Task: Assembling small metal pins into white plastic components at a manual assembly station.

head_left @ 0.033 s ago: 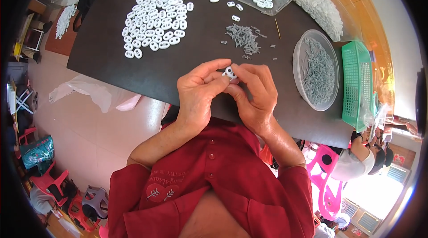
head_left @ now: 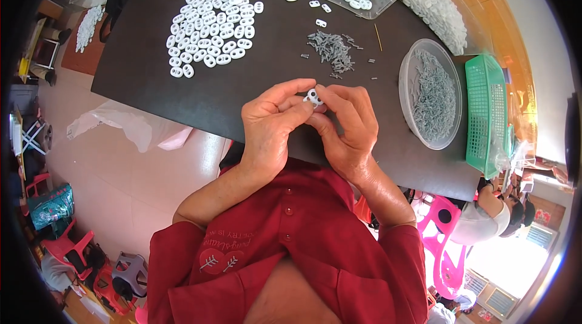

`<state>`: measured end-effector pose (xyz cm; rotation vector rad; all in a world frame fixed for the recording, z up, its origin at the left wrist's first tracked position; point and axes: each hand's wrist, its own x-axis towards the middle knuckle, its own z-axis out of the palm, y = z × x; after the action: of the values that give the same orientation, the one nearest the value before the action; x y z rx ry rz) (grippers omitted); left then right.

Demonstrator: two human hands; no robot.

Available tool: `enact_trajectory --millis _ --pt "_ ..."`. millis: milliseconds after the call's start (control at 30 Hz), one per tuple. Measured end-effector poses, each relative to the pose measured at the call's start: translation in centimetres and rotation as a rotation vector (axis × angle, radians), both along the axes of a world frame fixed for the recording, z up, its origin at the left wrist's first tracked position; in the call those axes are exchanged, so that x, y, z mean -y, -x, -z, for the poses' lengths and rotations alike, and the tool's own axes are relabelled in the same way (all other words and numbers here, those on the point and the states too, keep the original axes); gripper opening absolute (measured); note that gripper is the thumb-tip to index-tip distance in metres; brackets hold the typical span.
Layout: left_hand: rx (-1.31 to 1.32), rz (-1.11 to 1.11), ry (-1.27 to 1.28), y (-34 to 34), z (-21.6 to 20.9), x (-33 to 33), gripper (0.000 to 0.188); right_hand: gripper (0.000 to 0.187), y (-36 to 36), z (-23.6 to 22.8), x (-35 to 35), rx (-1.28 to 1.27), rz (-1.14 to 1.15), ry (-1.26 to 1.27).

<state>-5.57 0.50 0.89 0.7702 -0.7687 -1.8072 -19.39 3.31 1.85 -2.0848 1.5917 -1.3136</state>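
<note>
Just past the table's near edge, my left hand (head_left: 270, 119) and my right hand (head_left: 350, 122) meet fingertip to fingertip. Between them is a small white plastic piece with round holes (head_left: 313, 96), pinched by the thumb and fingers of both hands; its lower part is partly covered by fingers. Beyond the hands lies a loose heap of small grey pin-like parts (head_left: 332, 51). Several similar white oval two-hole pieces (head_left: 213, 30) are spread in a large group at the far left, and a few smaller white pieces (head_left: 321, 23) lie singly behind the grey heap.
A clear bin (head_left: 376, 8) heaped with white pieces stands at the back. To the right are a round clear tub (head_left: 402, 102) of grey parts and a green basket (head_left: 485, 114). A thin stick (head_left: 378, 37) lies on the dark table (head_left: 139, 75). A person (head_left: 485, 224) sits beyond.
</note>
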Motion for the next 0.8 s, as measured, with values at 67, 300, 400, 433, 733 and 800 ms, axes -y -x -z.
enact_trajectory --millis 67,300,400,433,733,800 --pt "-0.005 -0.008 0.007 0.1 -0.2 0.1 0.028 0.04 0.2 -0.1 0.4 -0.046 0.008 0.051" --pt "0.019 -0.013 0.084 -0.1 0.3 -0.1 0.024 0.034 0.0 -0.3 0.3 0.085 0.035 0.04" --pt "0.005 0.018 0.183 -0.3 0.4 0.1 0.024 0.032 0.1 -0.4 0.4 0.134 0.016 0.004" --pt "0.0 0.018 0.144 -0.3 0.1 0.0 0.024 0.03 -0.1 -0.7 0.2 0.198 0.024 -0.044" --pt "0.061 0.02 0.251 -0.4 0.2 0.1 0.028 0.028 0.0 -0.9 0.2 0.275 -0.018 -0.087" --pt "0.098 -0.004 0.311 -0.2 0.5 -0.1 0.029 0.028 -0.2 -0.8 0.0 0.289 -0.013 -0.085"
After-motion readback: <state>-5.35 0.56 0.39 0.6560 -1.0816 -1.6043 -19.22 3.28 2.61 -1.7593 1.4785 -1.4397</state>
